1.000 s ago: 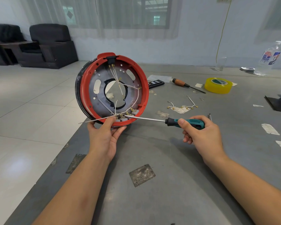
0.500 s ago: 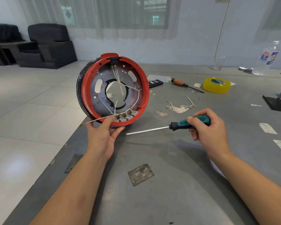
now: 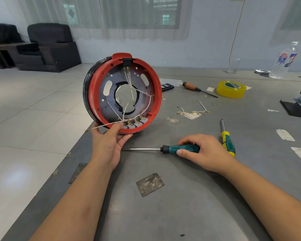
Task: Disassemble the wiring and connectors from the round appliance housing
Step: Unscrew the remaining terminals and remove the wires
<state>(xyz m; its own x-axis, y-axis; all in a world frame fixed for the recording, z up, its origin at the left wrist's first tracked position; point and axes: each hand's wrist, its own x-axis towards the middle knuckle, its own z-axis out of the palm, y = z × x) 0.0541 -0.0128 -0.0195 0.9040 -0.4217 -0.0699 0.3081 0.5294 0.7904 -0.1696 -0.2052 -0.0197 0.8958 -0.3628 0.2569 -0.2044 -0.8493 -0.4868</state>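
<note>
The round red housing (image 3: pixel 156 91) stands on edge at the table's left side, its open face turned to me. White wires (image 3: pixel 142 92) with brass terminals cross its grey inner plate down to grey connector blocks (image 3: pixel 135 124) at the bottom rim. My left hand (image 3: pixel 108 145) grips that bottom rim, thumb pressed on a wire that sticks out left. My right hand (image 3: pixel 205 152) lies on the table, fingers around the teal handle of a long screwdriver (image 3: pixel 181 149), whose shaft points left along the tabletop.
A second green-yellow screwdriver (image 3: pixel 227 140) lies right beside my right hand. Loose removed wires (image 3: pixel 193 112), a wooden-handled screwdriver (image 3: pixel 196 88), a yellow tape roll (image 3: pixel 231 89) and a plastic bottle (image 3: pixel 285 61) sit farther back. The grey table (image 3: pixel 163 214) ends in an edge at the left.
My right hand has pulled the screwdriver tip away from the connector blocks and lowered the tool flat onto the table. The left hand keeps holding the housing.
</note>
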